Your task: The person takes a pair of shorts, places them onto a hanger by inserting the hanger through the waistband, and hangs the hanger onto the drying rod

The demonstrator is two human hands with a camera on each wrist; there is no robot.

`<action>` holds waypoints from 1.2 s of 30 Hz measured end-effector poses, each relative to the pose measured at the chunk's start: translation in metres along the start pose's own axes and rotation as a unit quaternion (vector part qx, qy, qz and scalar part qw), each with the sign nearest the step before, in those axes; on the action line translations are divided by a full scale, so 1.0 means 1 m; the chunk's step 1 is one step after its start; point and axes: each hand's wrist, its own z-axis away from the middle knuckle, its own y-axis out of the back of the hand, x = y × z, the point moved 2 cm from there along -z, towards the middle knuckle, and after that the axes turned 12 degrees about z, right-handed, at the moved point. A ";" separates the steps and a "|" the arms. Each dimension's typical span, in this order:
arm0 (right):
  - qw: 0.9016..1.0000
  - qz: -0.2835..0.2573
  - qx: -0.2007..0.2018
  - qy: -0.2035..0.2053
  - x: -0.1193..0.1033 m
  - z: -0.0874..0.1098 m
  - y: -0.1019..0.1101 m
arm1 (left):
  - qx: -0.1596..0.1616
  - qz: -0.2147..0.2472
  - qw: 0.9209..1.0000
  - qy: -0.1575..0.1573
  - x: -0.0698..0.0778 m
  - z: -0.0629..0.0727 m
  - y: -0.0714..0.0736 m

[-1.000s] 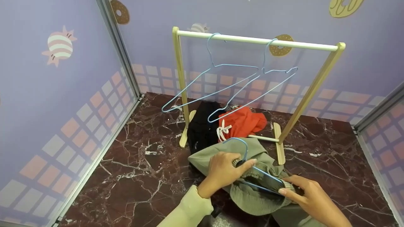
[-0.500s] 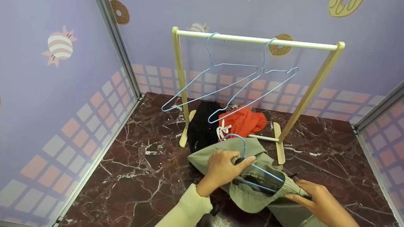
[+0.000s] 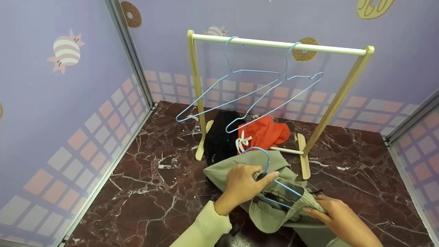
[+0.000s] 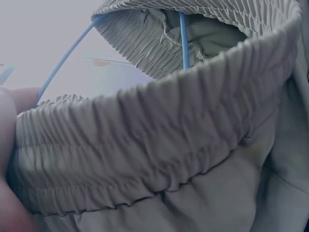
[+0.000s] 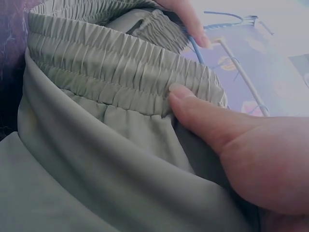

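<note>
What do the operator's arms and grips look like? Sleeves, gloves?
Left grip: ungloved human hand; pale yellow-green sleeve with a loose cuff near the wrist. Right grip: also ungloved, lower forearm bare. No rings visible.

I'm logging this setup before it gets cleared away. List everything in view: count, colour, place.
Grey-green garment: 1, grey-green, between the hands
Loose hanger: 1, blue, partly inside the grey-green garment's waist opening
Rack: 1, light wood with white rail, by the back wall
Hanging hangers: 2, light blue, on the rack
Black garment: 1, black, on the floor, left
Red garment: 1, red with white drawstring, right of the black garment
Floor: 1, dark red, white-veined
Walls: 3, purple, printed, left, back and right
Left sleeve: 1, pale green, lower centre
Left hand: 1, gripping near the loose hanger's hook
Right hand: 1, pinching the grey-green garment
</note>
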 end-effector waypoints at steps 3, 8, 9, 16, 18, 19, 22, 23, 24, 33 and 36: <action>1.000 0.017 0.005 -0.004 -0.002 0.000 -0.001 | 0.001 -0.004 1.000 -0.001 0.000 0.000 0.000; 0.997 0.055 0.047 0.010 -0.003 0.004 -0.002 | 0.001 0.005 1.000 -0.010 -0.002 0.000 0.001; 0.996 0.063 0.057 0.017 -0.003 0.004 -0.003 | -0.001 0.008 1.000 -0.014 -0.003 0.000 0.001; 0.995 0.077 0.058 0.023 0.001 0.005 -0.003 | -0.016 0.010 0.999 -0.041 -0.009 0.000 0.004; 0.995 0.079 0.054 0.017 0.002 0.006 -0.002 | -0.020 0.006 0.999 -0.040 -0.010 0.000 0.006; 0.995 0.079 0.053 0.015 0.003 0.006 -0.001 | -0.021 0.005 0.999 -0.038 -0.011 0.000 0.006; 0.994 0.080 0.067 0.023 0.006 0.009 0.002 | -0.020 0.010 0.999 -0.034 -0.012 0.000 0.010; 0.994 0.077 0.071 0.028 0.007 0.010 0.003 | -0.019 0.012 0.999 -0.035 -0.012 -0.001 0.012; 0.993 0.077 0.078 0.033 0.008 0.011 0.005 | -0.017 0.016 0.999 -0.037 -0.012 -0.001 0.013; 0.992 0.063 0.100 0.053 0.017 0.021 0.012 | -0.005 0.030 0.998 -0.049 -0.012 -0.004 0.022; 0.991 0.069 0.107 0.051 0.021 0.024 0.014 | -0.006 0.025 0.999 -0.042 -0.012 -0.004 0.025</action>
